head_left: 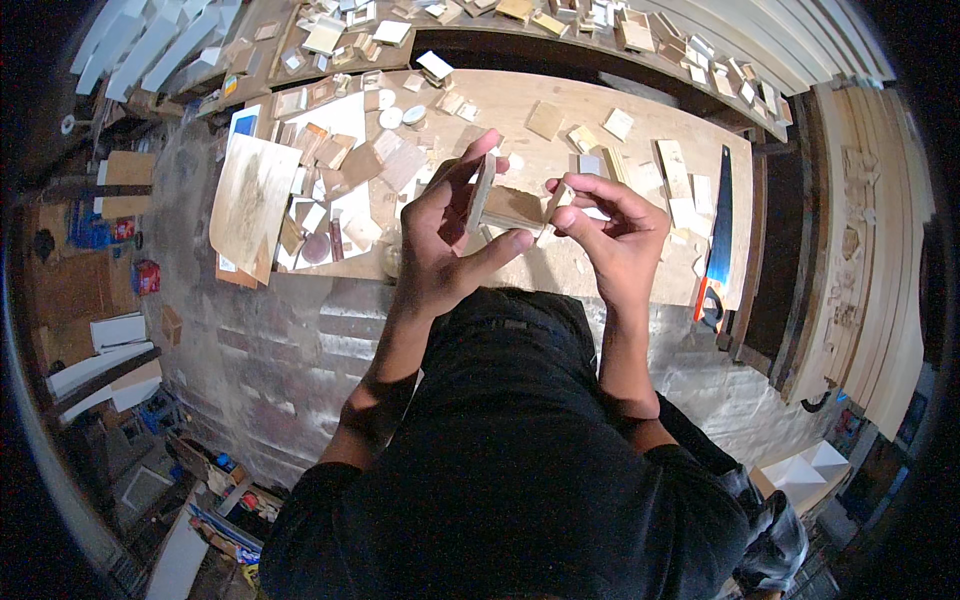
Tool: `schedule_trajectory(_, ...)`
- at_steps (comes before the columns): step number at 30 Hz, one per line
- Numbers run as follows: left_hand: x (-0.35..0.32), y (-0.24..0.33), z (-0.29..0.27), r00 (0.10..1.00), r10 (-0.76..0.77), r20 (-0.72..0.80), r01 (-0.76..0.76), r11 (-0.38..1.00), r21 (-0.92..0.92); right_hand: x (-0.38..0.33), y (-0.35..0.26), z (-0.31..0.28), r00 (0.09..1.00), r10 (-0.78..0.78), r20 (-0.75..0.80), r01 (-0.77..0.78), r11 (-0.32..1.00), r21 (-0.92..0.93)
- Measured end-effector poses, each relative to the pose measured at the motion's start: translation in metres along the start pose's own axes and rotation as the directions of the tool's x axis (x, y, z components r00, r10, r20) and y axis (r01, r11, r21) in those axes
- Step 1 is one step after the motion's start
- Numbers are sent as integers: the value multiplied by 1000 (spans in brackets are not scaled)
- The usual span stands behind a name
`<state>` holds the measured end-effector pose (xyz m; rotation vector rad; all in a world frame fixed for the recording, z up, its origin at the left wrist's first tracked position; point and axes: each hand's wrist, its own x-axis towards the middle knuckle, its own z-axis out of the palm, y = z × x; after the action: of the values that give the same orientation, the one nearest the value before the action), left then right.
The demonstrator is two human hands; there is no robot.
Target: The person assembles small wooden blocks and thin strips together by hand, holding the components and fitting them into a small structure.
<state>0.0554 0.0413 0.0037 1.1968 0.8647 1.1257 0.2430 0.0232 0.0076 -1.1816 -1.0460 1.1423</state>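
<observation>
In front of my body, over the workbench (560, 265), I hold a small wooden assembly (516, 208) in both hands. It has a flat upright panel on its left side and a brown middle piece running across to a smaller piece on the right. My left hand (445, 225) is closed round the panel, fingers behind it and thumb reaching along the near side. With fingertips and thumb, my right hand (615, 230) pinches the small right-hand wooden piece (560, 203). Whether that piece is fixed to the rest, I cannot tell.
Several wood offcuts (335, 150) crowd the bench's left half, beside a larger light board (252, 195). A handsaw (718, 240) with an orange and black handle lies at the right edge. Behind, a shelf (480, 28) bears many small blocks. Long planks (850, 230) are stacked at right.
</observation>
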Motion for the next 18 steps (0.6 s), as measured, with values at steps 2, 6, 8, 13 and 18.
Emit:
schedule_trajectory(2,1,2,1,1000,-8,26,8,1000,19,0,-3,0,1000,9,-14,-10,1000,-29)
schedule_trajectory(6,3,2,8,1000,-26,15,27,999,-47,-1,-6,0,999,-29,-25,28,999,-41)
schedule_trajectory(8,4,1,9,1000,-15,23,16,999,-50,0,-7,-1,999,5,-45,-6,1000,-19)
schedule_trajectory(13,4,0,13,1000,-9,21,10,997,-79,0,-4,-5,999,8,-53,-10,999,-34)
schedule_trajectory(18,4,1,13,999,-23,27,24,999,-45,-2,-5,-4,997,3,-72,-3,1000,-3)
